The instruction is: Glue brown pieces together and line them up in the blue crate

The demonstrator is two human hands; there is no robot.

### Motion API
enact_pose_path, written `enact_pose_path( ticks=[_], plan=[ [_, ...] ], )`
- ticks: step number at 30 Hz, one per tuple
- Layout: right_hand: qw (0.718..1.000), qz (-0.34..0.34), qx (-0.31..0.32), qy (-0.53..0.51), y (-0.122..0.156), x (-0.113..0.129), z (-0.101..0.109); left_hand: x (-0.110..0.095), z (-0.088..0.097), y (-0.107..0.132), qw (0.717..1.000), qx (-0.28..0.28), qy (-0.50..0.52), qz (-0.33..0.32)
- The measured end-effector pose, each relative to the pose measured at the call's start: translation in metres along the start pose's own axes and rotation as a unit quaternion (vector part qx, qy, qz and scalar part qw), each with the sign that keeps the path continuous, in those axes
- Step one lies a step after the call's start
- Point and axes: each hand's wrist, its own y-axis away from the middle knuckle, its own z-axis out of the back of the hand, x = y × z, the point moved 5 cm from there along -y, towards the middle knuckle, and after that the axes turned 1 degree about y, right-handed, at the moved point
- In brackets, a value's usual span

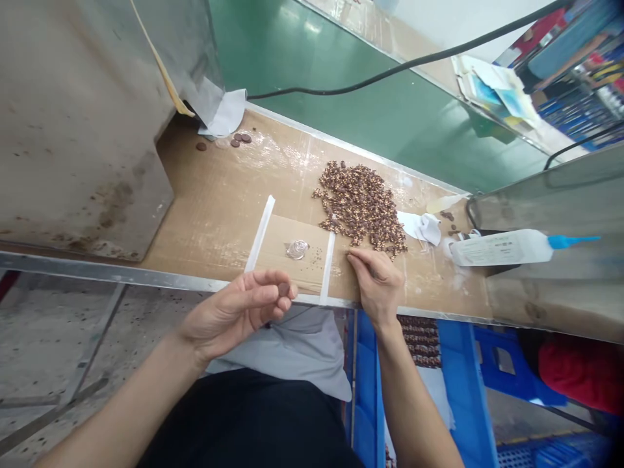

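Note:
A heap of small brown beads lies on the cardboard-covered workbench. My right hand rests at the heap's near edge, fingers pinched together on the table beside a bead. My left hand hovers at the bench's front edge, fingers curled in a pinch around something small and dark, with a thin thread hanging from it. A little coil of clear thread lies on a cardboard patch between two white tape strips.
A white squeeze bottle with a blue nozzle lies at the right, near crumpled white tissue. A few brown discs sit at the back left by a grey metal housing. Blue crates stand under the bench. A black cable crosses the green surface.

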Motion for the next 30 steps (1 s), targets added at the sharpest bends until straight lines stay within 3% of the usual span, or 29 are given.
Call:
enact_pose_path(
  ticks=[6, 9, 14, 22, 30],
  plan=[
    [1.000, -0.024, -0.009, -0.009, -0.002, 0.010, 0.004, -0.028, 0.012, -0.009, 0.993, -0.028, -0.075, -0.082],
    [0.997, -0.029, -0.042, -0.055, -0.007, 0.030, 0.006, -0.035, 0.018, -0.011, 0.987, -0.039, -0.069, -0.137],
    [0.995, 0.034, 0.012, -0.096, -0.021, 0.072, -0.013, -0.033, 0.020, -0.012, 0.979, -0.048, -0.052, -0.192],
    [0.989, 0.119, 0.075, -0.037, -0.026, 0.087, -0.041, -0.029, 0.016, -0.011, 0.976, -0.034, -0.045, -0.211],
    [0.982, 0.178, 0.058, 0.009, -0.022, 0.093, -0.045, -0.027, 0.019, -0.013, 0.977, -0.014, -0.055, -0.204]
  ],
)
